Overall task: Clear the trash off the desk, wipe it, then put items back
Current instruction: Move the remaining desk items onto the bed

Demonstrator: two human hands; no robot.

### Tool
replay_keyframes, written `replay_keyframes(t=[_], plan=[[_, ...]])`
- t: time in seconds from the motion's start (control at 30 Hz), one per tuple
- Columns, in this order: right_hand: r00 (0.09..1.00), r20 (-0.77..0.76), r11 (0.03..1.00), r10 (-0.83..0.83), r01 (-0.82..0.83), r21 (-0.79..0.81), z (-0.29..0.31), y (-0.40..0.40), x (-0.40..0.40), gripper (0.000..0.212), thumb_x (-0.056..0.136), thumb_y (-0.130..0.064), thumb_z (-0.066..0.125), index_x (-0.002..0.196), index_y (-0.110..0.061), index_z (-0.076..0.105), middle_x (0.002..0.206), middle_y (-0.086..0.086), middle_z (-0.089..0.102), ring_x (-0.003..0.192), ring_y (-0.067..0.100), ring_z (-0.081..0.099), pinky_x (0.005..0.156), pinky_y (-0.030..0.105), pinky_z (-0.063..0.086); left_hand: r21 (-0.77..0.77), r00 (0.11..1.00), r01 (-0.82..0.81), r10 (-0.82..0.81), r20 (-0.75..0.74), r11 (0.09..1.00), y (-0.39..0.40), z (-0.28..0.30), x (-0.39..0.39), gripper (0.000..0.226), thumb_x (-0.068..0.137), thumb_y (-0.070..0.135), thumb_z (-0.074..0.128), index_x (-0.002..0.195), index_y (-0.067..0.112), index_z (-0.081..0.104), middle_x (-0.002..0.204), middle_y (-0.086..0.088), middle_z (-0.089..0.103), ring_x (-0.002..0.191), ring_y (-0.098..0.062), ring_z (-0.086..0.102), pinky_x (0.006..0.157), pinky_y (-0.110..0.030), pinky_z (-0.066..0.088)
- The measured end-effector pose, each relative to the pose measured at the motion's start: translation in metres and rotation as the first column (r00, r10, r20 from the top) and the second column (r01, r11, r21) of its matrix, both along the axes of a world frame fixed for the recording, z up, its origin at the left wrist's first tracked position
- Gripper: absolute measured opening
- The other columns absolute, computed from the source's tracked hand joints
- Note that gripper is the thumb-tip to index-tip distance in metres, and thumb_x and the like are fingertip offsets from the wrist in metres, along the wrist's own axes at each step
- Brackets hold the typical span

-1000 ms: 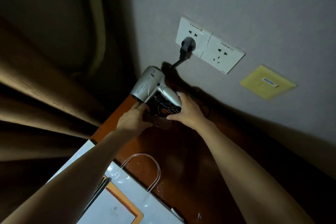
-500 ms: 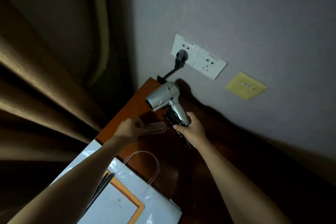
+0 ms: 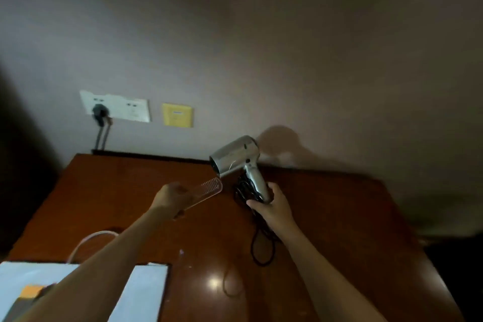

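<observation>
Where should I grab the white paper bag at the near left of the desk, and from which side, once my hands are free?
Take the paper bag by its looped white handle, coming from above on the wall side. The bag lies flat on the desk, so its faces offer little to pinch, while the loop spreads beyond its top edge, open for fingers.

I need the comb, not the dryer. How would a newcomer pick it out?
Start at the brown desk, then find the left hand raised above its middle. The comb is the clear, flat, toothed strip it grips, slanting toward the silver hair dryer that the right hand holds.
</observation>
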State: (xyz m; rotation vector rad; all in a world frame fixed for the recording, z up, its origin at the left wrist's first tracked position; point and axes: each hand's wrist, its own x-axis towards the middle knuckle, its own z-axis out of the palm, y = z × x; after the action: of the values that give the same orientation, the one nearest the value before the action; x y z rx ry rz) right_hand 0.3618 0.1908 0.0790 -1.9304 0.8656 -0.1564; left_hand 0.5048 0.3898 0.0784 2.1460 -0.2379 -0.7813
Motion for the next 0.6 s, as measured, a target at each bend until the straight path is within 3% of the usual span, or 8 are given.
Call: replay_keyframes(t=[0.13, 0.27, 0.43, 0.6], plan=[[0.969, 0.057, 0.970, -0.240, 0.237, 0.056, 0.020, -0.049, -0.136, 0.055, 0.075, -0.021, 0.079, 0.118, -0.027, 0.046, 0.104, -0.002, 0.058, 0.073, 0.026, 0.069, 0.068, 0.046, 0.059, -0.040, 0.967, 0.253, -0.252, 0.039, 0.967, -0.076, 0.031, -0.090, 0.019, 0.090, 0.023, 0.064, 0.102, 0.009, 0.057, 0.062, -0.005, 0.054, 0.036, -0.008, 0.046, 0.034, -0.017, 0.036], [0.873, 0.103, 0.879, -0.477, 0.472, 0.067, 0.027, -0.078, -0.286, 0.057, 0.074, -0.024, 0.081, 0.118, -0.028, 0.046, 0.104, -0.004, 0.056, 0.081, 0.024, 0.067, 0.073, 0.047, 0.058, -0.072, 0.891, 0.453, -0.448, 0.070, 0.889, -0.144, 0.050, -0.201, 0.013, 0.089, 0.021, 0.064, 0.094, 0.012, 0.057, 0.062, -0.009, 0.056, 0.037, -0.012, 0.046, 0.036, -0.020, 0.035], [0.695, 0.149, 0.709, -0.703, 0.701, 0.076, 0.038, -0.083, -0.474, 0.058, 0.076, -0.020, 0.078, 0.123, -0.022, 0.045, 0.109, 0.000, 0.054, 0.088, 0.019, 0.061, 0.075, 0.035, 0.057, -0.118, 0.762, 0.648, -0.637, 0.117, 0.752, -0.222, 0.070, -0.357, 0.008, 0.091, 0.017, 0.062, 0.089, 0.010, 0.056, 0.074, -0.007, 0.058, 0.048, -0.015, 0.053, 0.035, -0.018, 0.038], [0.463, 0.223, 0.502, -0.858, 0.848, 0.172, 0.052, -0.077, -0.626, 0.055, 0.078, -0.012, 0.076, 0.121, -0.018, 0.042, 0.110, 0.007, 0.053, 0.080, 0.026, 0.065, 0.070, 0.044, 0.059, -0.187, 0.615, 0.784, -0.780, 0.112, 0.591, -0.283, 0.096, -0.510, 0.010, 0.090, 0.014, 0.062, 0.084, 0.009, 0.056, 0.074, -0.008, 0.058, 0.050, -0.015, 0.050, 0.034, -0.016, 0.037]])
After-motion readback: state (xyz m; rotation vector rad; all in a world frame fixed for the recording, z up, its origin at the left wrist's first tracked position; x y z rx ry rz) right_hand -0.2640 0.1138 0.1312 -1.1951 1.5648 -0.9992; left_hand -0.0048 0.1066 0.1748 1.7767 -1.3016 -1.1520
